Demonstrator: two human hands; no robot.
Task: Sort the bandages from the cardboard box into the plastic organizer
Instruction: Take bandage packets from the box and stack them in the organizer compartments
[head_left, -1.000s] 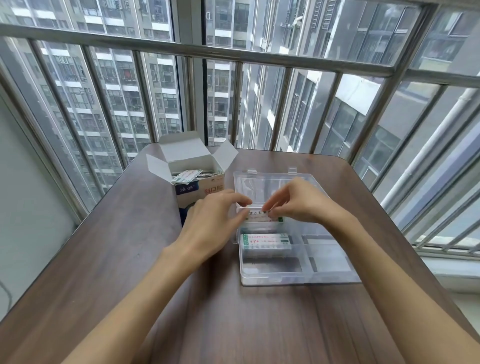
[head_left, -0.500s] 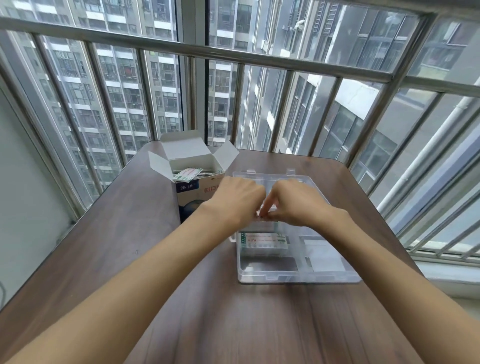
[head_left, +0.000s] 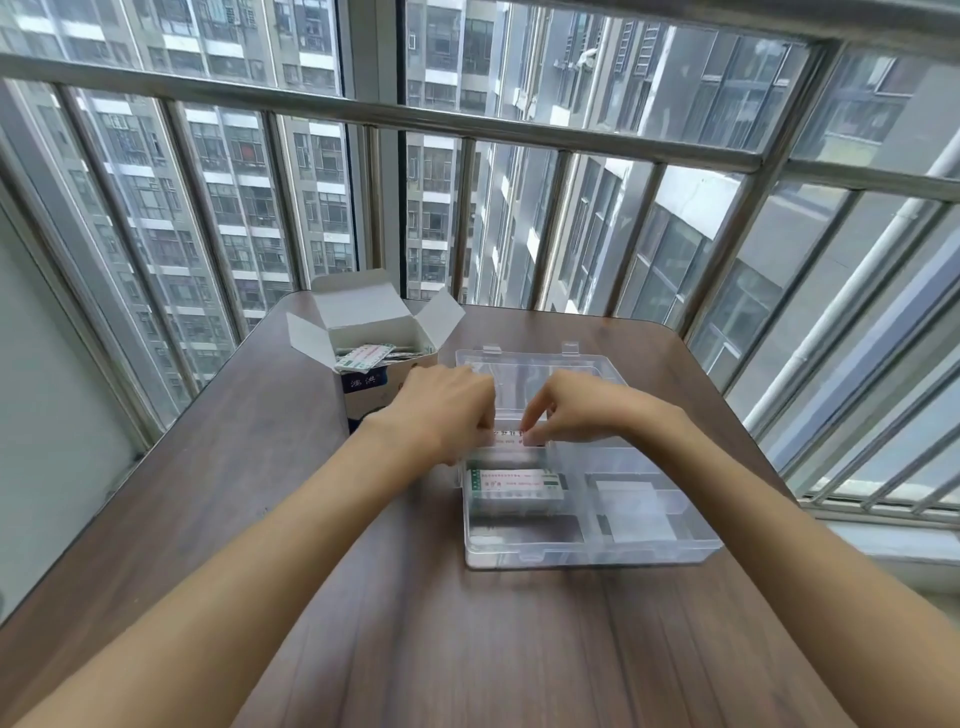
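Note:
An open cardboard box (head_left: 363, 387) stands at the table's far left, with several wrapped bandages (head_left: 363, 356) showing at its top. To its right lies the clear plastic organizer (head_left: 587, 553), lid open. A stack of bandages (head_left: 514, 483) lies in its front left compartment. Over the compartment behind it, my left hand (head_left: 447, 410) and my right hand (head_left: 576, 410) pinch the two ends of a small bundle of bandages (head_left: 509, 436). My fingers hide most of that bundle.
The brown wooden table (head_left: 311, 597) stands against a metal window railing (head_left: 467, 124) with high-rise buildings outside. A white paper piece (head_left: 631, 506) lies in the organizer's front right compartment. The organizer's open lid (head_left: 530, 364) lies flat behind it.
Both hands have moved forward from the organizer's near part and drawn together over the bundle, which has gone slightly farther back. The camera has tilted a little.

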